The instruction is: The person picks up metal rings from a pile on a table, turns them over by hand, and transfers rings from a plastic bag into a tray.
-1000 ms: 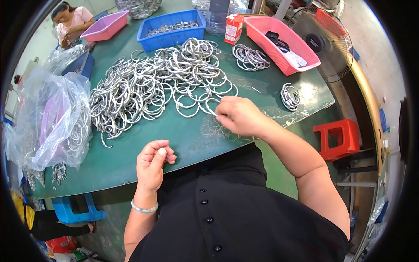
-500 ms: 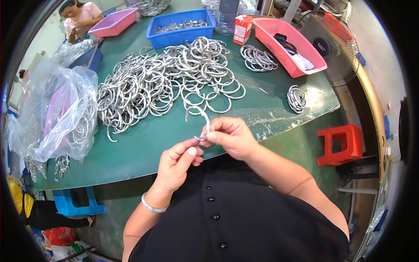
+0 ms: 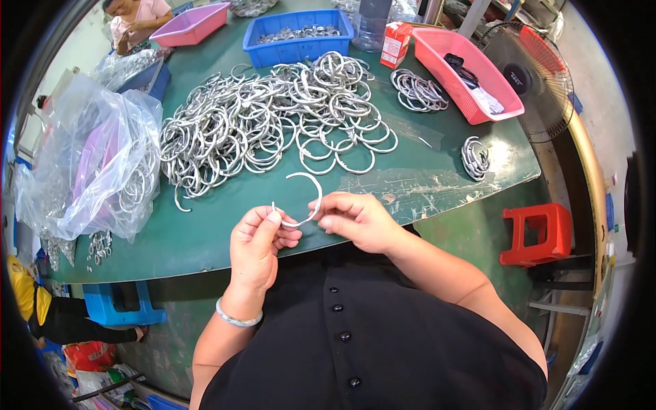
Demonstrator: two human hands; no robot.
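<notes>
- A worker in a black buttoned top [image 3: 424, 335] sits or stands at a green table [image 3: 184, 239], both hands raised just above its near edge around one piece of metalwork.
- The piece, a silver-coloured open bangle [image 3: 319, 193], stands tilted between the two hands, in front of the body, the gap in its ring facing the upper left.
- The left hand [image 3: 256, 242] pinches the bangle's lower left end between thumb and curled fingers; a pale bracelet [image 3: 238, 318] circles that wrist.
- The right hand [image 3: 357, 222] meets the bangle's right side, thumb and forefinger narrowly parted; whether they grip it or merely touch it, one cannot tell.
- Beyond the hands spreads a heap of similar bangles [image 3: 225, 130], tangled and overlapping, a few lying flat at its near right edge.
- Two smaller groups lie to the right: a loose cluster of bangles [image 3: 418, 90] and, nearer the table's corner, a compact bundle of rings [image 3: 475, 158].
- Behind the heap, a blue tray [image 3: 294, 51] holds small metal pieces, with a red-and-white carton [image 3: 396, 44] and a coral-pink basket [image 3: 437, 68] to its right.
- At left, a clear plastic bag [image 3: 89, 171] slumps on the table; at the far upper left, a co-worker in a pink top [image 3: 140, 12] sits near a pink tub [image 3: 191, 24].
- A wire-caged fan [image 3: 547, 96] and a red plastic stool [image 3: 536, 234] occupy the right side.
</notes>
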